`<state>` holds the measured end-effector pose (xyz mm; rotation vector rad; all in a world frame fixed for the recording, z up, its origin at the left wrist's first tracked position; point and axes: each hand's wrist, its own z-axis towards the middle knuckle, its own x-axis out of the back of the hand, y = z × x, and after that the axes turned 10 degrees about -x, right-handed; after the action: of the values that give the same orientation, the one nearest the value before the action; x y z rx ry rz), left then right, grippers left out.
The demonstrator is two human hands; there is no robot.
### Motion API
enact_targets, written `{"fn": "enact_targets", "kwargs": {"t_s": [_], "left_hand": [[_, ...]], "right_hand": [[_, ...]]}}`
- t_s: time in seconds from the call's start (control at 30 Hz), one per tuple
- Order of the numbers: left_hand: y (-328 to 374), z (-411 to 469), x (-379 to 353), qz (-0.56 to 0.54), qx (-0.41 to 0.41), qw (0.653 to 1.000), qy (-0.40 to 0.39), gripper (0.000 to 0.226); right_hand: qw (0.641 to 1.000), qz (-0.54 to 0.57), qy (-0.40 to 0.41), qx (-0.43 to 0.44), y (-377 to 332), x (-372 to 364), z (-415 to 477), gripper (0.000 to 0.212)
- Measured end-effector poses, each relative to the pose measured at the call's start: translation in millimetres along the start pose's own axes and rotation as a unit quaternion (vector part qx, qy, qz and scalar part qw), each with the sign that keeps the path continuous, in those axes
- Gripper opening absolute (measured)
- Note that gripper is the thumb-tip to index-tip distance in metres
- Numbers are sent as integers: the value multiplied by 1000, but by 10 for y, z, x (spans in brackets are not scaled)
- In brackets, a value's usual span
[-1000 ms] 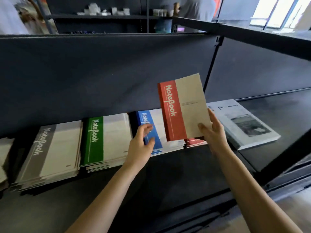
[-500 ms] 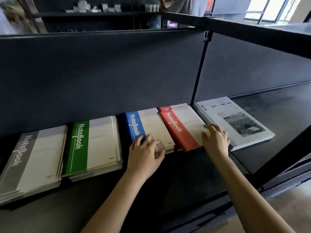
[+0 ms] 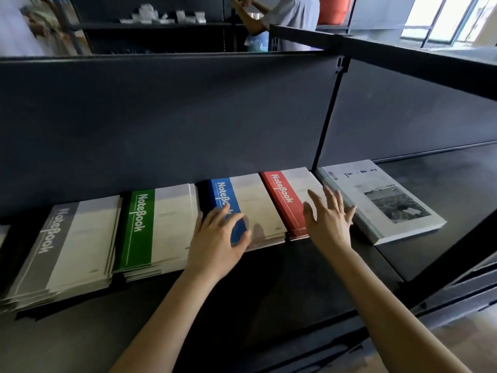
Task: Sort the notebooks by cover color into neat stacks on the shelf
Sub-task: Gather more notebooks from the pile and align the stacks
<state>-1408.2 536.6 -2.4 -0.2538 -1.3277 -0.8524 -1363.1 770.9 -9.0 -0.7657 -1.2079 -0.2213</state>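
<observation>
The left hand (image 3: 217,238) lies flat on the blue stack (image 3: 243,208), grasping nothing. The right hand (image 3: 329,222) hovers spread and empty over the red stack (image 3: 285,197) on the shelf (image 3: 295,278)

Daylight from the window (image 3: 441,20) upper right; dim shelf, blurred fingers, wide-angle bending.

Both forearms bare, reaching forward and up from the lower edge. Left hand (image 3: 219,238) palm down, fingers slightly curled and blurred, thumb out to the right. Right hand (image 3: 329,222) palm down, fingers spread and straight, gripping nothing.
</observation>
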Motion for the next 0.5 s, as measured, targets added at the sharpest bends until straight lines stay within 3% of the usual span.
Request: {"fn": "enact_targets", "kwargs": {"t_s": [0.13,0.37,0.5], "left_hand": [[-284,-252,209,-35,44,998,39,68],[-1027,-884,678,-100,158,970,157,36],[-1454,-1337,950,-102,208,952,203,41]], "right_hand": [[994,61,-2,94,-562,-56,-181,47],[954,171,-77,233,-1725,-341,-679,43],[934,177,-111,290,-2285,-540,-1004,43]]}}
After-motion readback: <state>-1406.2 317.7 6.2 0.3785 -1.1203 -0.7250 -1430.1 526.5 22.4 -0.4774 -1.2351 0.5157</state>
